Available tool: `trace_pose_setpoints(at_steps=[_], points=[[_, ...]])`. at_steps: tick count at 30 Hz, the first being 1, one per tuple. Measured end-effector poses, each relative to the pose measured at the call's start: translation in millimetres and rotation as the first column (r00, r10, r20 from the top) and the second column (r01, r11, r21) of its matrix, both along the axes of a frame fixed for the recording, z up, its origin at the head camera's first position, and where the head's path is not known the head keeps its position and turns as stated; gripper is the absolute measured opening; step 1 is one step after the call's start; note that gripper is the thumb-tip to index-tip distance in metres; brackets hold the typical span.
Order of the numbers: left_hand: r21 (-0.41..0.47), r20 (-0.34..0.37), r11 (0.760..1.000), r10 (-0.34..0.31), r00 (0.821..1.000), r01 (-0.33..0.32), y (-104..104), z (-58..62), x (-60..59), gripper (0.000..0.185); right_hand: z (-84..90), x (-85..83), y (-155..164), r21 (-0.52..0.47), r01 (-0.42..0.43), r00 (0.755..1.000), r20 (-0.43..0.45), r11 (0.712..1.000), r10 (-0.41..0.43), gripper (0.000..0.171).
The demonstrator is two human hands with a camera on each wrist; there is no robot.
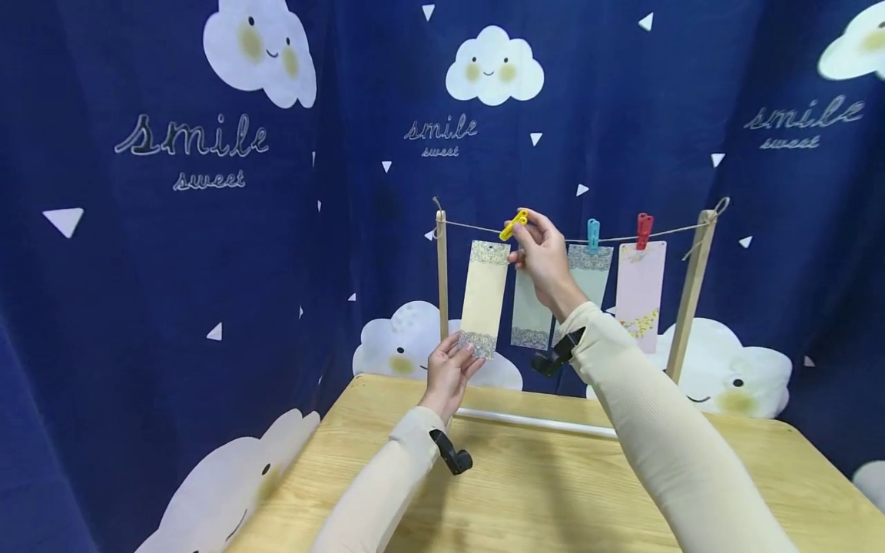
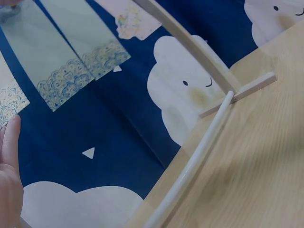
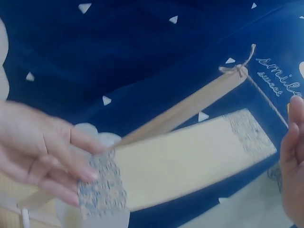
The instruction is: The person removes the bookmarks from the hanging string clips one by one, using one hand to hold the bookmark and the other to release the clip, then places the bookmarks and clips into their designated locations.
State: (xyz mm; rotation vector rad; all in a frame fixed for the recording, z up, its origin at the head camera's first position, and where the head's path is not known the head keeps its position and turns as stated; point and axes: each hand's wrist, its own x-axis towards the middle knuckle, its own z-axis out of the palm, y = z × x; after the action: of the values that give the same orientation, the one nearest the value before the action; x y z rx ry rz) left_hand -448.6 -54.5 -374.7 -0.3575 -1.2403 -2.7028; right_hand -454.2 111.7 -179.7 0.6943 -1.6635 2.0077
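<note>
My left hand (image 1: 449, 375) pinches the bottom end of a cream paper card (image 1: 485, 288) with grey lace-patterned bands. The right wrist view shows the thumb on the lower lace band of that card (image 3: 171, 166). Between thumb and fingers of my right hand (image 1: 546, 265) is a yellow clothespin (image 1: 513, 226), right at the string (image 1: 473, 226) and just above the card's top right corner. A pale green lace card (image 1: 531, 311) hangs behind the right hand, its top hidden. Another green card (image 1: 593, 273) hangs from a blue clothespin (image 1: 593, 235).
A red clothespin (image 1: 644, 231) holds a pink floral card (image 1: 639, 296) at the right. The string runs between two wooden posts, left (image 1: 442, 284) and right (image 1: 691, 296). A white rod (image 1: 539, 423) lies low between them on the wooden table (image 1: 512, 476). Blue curtain surrounds it.
</note>
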Motion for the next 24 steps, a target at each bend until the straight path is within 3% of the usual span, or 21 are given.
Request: trace_pose_setpoints(at_steps=[6,12,24], points=[[-0.017,-0.020,1.000,0.025,0.999,-0.025,-4,-8.7,11.7,0.054,-15.4,3.6,13,0.034,0.034,0.999,-0.024,0.999,-0.033,0.041],[-0.050,-0.021,0.995,0.091,0.996,-0.092,-8,-17.7,22.4,0.047,-29.9,15.2,24,0.045,0.006,1.000,0.015,0.999,-0.006,0.044],[-0.120,-0.063,0.983,0.131,0.989,-0.137,-6,-31.6,37.4,0.041,-58.2,35.2,47,0.103,-0.035,0.999,0.036,0.994,0.031,0.053]])
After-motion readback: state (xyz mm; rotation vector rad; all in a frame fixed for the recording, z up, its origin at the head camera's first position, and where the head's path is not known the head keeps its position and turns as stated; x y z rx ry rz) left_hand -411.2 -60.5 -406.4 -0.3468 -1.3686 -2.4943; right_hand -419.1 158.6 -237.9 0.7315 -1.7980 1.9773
